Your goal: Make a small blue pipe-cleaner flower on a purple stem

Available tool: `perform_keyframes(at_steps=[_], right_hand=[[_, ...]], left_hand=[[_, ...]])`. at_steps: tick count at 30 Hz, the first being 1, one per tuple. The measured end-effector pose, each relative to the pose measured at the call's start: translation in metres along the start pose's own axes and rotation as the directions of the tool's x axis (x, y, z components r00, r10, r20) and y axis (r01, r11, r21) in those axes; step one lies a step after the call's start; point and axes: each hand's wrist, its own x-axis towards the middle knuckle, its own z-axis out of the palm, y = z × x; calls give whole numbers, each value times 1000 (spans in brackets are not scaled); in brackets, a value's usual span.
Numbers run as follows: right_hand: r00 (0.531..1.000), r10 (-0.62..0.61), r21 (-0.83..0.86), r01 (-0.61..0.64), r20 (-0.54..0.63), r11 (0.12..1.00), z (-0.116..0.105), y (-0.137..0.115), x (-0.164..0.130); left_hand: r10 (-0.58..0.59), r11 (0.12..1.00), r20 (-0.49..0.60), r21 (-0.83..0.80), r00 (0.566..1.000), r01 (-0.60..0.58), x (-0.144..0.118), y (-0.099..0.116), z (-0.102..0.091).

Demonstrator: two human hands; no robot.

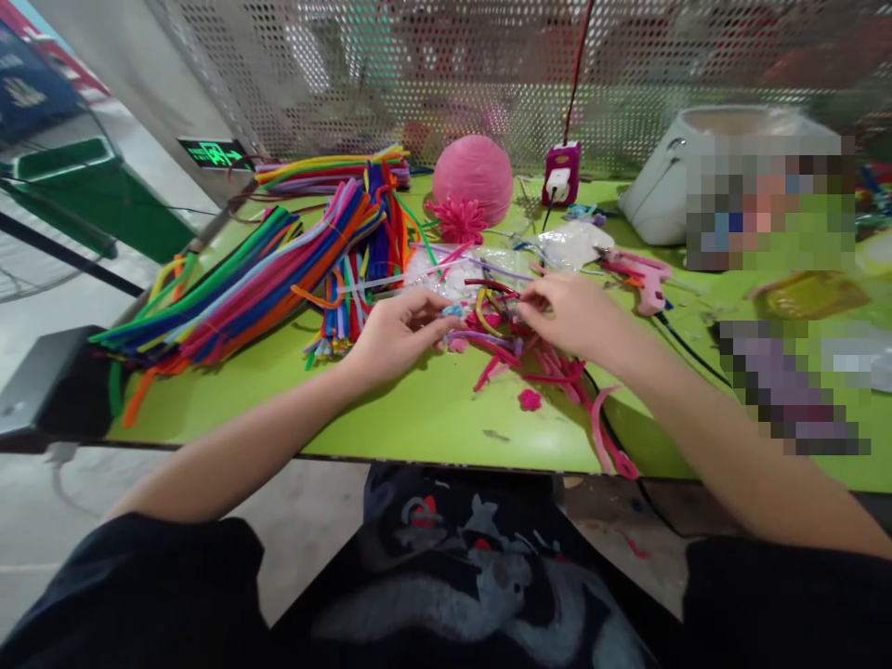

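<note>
- We see our left hand (394,334) resting low over the green table (418,418), its fingers curled round a small pale blue piece (453,310) pinched at the fingertips
- Our right hand (568,311) comes in from the other side, fingers bent and closed on a dark red pipe cleaner (491,286) that loops up between the two hands; the picture is blurred here, so we cannot tell how firmly it is held
- Both hands meet above a loose heap of pink and red pipe cleaner scraps (536,367), which lies on the table just below and to the right of the fingertips
- A small pink curled bit (530,400) lies apart from the heap, nearer the table's front edge
- To the left of our left hand a big bundle of many-coloured pipe cleaners (237,288) fans out across the table, reaching its left edge
- Behind the hands a clear plastic bag (446,269) lies flat, and beyond it stand a pink ball (472,177) and a spiky pink flower shape (460,221), touching or nearly so
- A pink glue gun (645,277) lies to the right of our right hand, near but not touching it
- A purple and white plug block (561,174) stands at the back by the perforated metal screen (418,74)
- A white bucket (659,177) sits at the far right of the table
</note>
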Motion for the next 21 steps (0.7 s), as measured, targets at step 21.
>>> perform_keyframes(at_steps=[21], right_hand=[[979,144,267,-101,-146,958,-6,-23,-18]], left_hand=[[38,982,-85,-182,996,-53,-7,31,-14]])
